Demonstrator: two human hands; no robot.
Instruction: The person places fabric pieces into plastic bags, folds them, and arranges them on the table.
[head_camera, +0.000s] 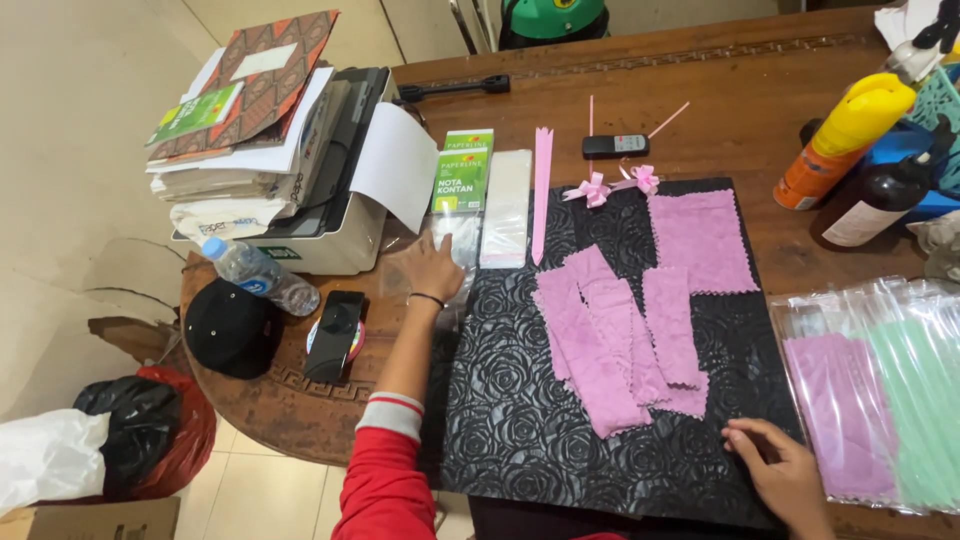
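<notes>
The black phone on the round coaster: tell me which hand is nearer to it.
Left. The left hand rests on clear plastic packets just right of the black phone. The right hand lies far across the black embossed sheet, at its lower right corner.

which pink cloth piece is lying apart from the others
The wide pink cloth at the mat's far right; the narrower strips overlap in a pile nearer the middle.

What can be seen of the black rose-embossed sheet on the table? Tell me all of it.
The black sheet is a large rectangle, glossy, embossed all over with roses, lying flat on the wooden table. Folded pink cloth strips and a pink cloth square lie on it; two pink ribbon bows sit at its far edge. The right hand rests on its near right corner.
</notes>
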